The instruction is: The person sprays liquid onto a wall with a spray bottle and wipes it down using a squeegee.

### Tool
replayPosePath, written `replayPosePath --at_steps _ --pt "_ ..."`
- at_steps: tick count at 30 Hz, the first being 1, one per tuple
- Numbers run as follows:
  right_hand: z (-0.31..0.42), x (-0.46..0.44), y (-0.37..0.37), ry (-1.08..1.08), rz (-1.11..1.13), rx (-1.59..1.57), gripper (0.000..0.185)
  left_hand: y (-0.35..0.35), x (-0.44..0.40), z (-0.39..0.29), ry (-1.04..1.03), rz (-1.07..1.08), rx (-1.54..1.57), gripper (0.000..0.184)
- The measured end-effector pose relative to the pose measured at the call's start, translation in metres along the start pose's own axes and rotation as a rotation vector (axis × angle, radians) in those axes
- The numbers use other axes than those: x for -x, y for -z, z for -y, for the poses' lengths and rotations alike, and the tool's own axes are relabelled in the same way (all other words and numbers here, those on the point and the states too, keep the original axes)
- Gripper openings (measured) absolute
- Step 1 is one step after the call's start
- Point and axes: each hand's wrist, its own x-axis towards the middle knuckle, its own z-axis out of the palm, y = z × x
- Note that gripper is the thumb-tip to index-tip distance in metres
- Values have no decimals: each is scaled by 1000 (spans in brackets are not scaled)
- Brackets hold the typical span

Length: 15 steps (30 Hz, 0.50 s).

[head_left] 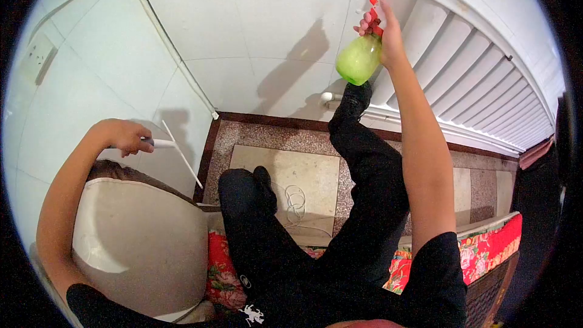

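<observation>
One left hand grips one squeegee, apparently; the right hand clasps one spray bottle.

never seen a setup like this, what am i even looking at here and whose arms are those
There is no machine here, only a person's two bare hands. The single picture comes from a camera worn on their head, looking forward and down, so their arms and black-trousered legs show too. The left hand grips a white T-shaped tool, perhaps a squeegee. The right hand holds a green spray bottle with a red top, near a white radiator. On the floor, between the legs, lies a loosely coiled white cable.
</observation>
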Motion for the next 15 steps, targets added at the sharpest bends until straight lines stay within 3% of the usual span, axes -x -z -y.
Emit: replayPosePath --at_steps 2,4,8,10,15 --pt "0 -1 -5 -26 57 -29 46 1 -2 3 -34 25 34 40" --pt "0 8 -47 43 -271 60 39 1 -2 3 -30 28 22 39" --pt "-10 5 -52 75 -255 131 39 2 1 -3 -19 33 -9 38" --pt "-9 0 -44 -63 -94 34 40 3 3 -5 -15 24 -16 38" --pt "-7 5 -70 -28 -246 102 36 -1 -1 1 -17 16 11 37"
